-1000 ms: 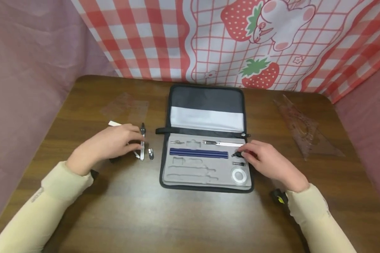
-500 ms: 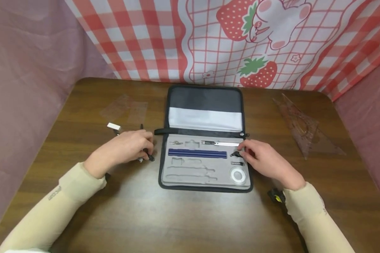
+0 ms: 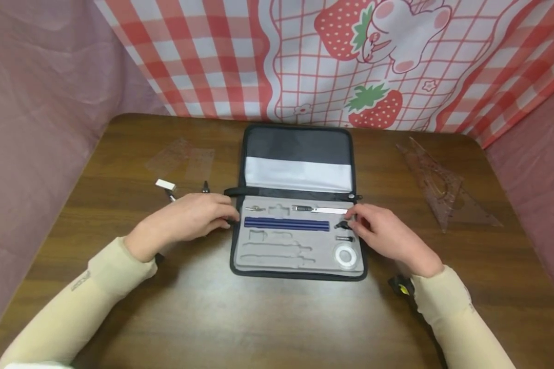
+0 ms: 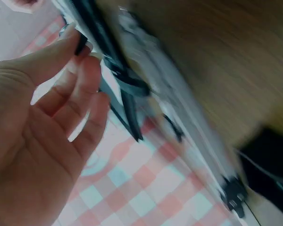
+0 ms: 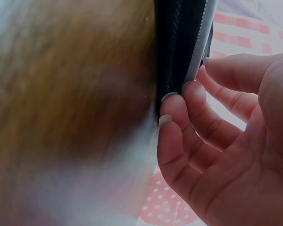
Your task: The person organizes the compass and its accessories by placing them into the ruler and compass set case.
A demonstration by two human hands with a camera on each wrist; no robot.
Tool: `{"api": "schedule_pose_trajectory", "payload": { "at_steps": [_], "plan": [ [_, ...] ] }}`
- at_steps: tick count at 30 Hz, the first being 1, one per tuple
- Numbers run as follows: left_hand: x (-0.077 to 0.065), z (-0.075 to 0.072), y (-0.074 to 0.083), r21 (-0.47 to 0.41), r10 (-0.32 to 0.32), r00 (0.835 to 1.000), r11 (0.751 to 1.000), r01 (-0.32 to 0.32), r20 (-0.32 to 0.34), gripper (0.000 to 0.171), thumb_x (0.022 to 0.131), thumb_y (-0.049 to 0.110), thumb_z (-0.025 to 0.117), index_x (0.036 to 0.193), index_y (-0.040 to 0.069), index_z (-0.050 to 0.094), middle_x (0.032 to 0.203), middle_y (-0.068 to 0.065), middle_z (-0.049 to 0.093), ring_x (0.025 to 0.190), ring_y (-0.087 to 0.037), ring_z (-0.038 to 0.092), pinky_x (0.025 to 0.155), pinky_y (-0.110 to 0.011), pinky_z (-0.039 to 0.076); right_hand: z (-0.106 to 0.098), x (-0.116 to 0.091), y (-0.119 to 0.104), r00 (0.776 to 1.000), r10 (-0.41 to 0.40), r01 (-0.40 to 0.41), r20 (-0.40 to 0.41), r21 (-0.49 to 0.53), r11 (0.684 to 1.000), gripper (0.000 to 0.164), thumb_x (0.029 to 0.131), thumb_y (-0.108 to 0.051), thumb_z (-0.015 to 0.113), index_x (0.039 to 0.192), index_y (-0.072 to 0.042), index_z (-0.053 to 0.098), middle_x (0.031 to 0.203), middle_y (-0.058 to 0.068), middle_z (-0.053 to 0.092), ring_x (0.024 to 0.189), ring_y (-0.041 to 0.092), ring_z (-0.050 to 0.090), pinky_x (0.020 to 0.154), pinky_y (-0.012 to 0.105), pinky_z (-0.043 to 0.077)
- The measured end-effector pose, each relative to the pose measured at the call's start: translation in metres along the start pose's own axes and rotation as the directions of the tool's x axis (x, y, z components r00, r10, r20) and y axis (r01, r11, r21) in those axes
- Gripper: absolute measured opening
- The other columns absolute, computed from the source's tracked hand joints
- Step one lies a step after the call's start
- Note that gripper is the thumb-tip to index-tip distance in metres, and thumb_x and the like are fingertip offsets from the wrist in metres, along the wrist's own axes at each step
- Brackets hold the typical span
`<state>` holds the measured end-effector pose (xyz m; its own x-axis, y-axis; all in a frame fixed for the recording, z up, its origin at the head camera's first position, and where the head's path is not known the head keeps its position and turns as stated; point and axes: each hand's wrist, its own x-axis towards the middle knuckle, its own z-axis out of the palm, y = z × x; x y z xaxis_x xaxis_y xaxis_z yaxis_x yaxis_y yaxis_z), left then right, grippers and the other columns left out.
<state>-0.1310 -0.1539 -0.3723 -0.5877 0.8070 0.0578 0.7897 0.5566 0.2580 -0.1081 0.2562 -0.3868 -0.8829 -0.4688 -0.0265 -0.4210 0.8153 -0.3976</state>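
My left hand point(image 3: 189, 220) is at the left edge of the zip-up drawing-instrument case point(image 3: 300, 144), which lies unfolded on the table. Between thumb and fingertips it pinches a small dark piece point(image 4: 81, 43), mostly hidden by the fingers. My right hand point(image 3: 388, 233) grips the case's right edge, its fingers against the zipped side and its thumb over the grey tray point(image 3: 277, 262). A small black part point(image 3: 341, 225) in the tray sits right at the thumb tip. Blue sticks point(image 3: 286, 224), a snap-blade-like silver tool point(image 3: 325, 210) and a white ring point(image 3: 345, 255) lie in their slots.
Left of the case, a white block point(image 3: 165, 184) and a black-tipped compass point(image 3: 205, 187) lie partly behind my left hand. Clear flat rulers point(image 3: 200, 163) rest at the back left. Transparent set squares point(image 3: 436, 184) lie to the right. A patterned cloth point(image 3: 203, 61) hangs behind the table.
My left hand has picked up the small black-and-silver piece from beside the compass and moved right to the case's left edge. My right hand has stayed at the right edge.
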Motion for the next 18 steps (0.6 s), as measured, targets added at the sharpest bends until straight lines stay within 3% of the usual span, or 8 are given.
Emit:
{"api": "schedule_pose_trajectory", "payload": {
  "at_steps": [4,7,12,18],
  "plan": [
    [0.006,-0.002,0.011,-0.007,0.084,0.995,0.996,-0.085,-0.058,0.026,0.088,0.024,0.061,0.113,0.025,0.065,0.1,0.01,0.056,0.081,-0.004,0.049,0.069,-0.027,0.046,0.0,0.0,-0.001,1.0,0.012,-0.012,0.007,0.003,1.0,0.016,0.089,-0.021,0.057,0.105,-0.019,0.058,0.075,-0.005,0.05,0.066,0.012,0.046,0.056,0.029,0.041],
    [0.013,-0.002,0.019,-0.03,0.11,0.992,0.993,-0.112,-0.068,0.029,0.088,0.024,0.06,0.117,0.025,0.063,0.102,0.009,0.055,0.081,-0.005,0.048,0.069,-0.026,0.046,-0.001,0.0,-0.002,1.0,0.021,-0.021,0.014,0.005,1.0,0.017,0.089,-0.019,0.058,0.106,-0.018,0.058,0.075,-0.004,0.05,0.066,0.012,0.046,0.057,0.03,0.041],
    [0.023,0.001,0.027,-0.118,0.048,0.998,0.992,-0.053,-0.043,0.021,0.089,0.025,0.059,0.109,0.022,0.063,0.101,0.012,0.058,0.078,-0.002,0.049,0.068,-0.023,0.044,-0.001,0.0,-0.002,0.999,0.028,-0.029,0.023,0.007,1.0,0.017,0.089,-0.018,0.057,0.106,-0.017,0.058,0.075,-0.003,0.05,0.066,0.013,0.046,0.057,0.03,0.041],
    [0.027,0.005,0.033,-0.171,-0.021,0.999,0.985,0.013,-0.046,0.007,0.089,0.027,0.058,0.094,0.023,0.057,0.082,0.015,0.055,0.061,-0.002,0.048,0.053,-0.022,0.04,0.0,0.0,-0.003,1.0,0.021,-0.022,0.023,0.011,1.0,0.016,0.09,-0.018,0.057,0.106,-0.018,0.058,0.075,-0.003,0.05,0.066,0.012,0.046,0.057,0.03,0.041]
  ]
}}
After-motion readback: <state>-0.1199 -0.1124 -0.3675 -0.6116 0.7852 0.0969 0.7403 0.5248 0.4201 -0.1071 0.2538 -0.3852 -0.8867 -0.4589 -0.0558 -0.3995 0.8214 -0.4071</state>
